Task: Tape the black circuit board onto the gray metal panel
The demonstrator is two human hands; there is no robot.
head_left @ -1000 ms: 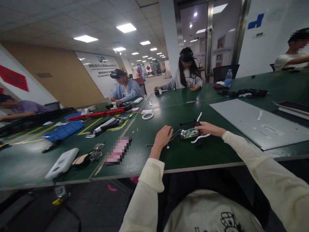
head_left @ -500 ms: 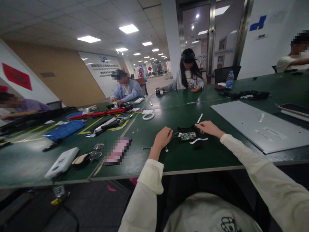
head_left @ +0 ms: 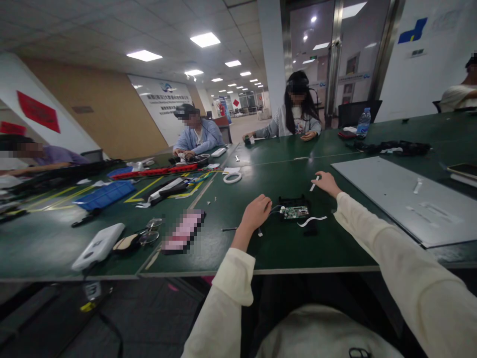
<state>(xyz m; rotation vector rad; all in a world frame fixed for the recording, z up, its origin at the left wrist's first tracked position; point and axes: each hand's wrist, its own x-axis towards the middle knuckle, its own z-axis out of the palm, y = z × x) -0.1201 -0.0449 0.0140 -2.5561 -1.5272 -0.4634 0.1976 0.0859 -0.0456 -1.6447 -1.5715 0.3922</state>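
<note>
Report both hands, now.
Left hand: curled at the wires; grip cannot be told.
Right hand: at a white strip; grip cannot be told.

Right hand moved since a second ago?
Yes: forward, farther from the near edge of the green table. The right hand has gone from the circuit board to the white strip beyond it.

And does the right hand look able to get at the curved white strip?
Probably yes: the curved white strip lies uncovered near the right hand, with nothing visible between them, though that hand seems busy with a second strip.
</note>
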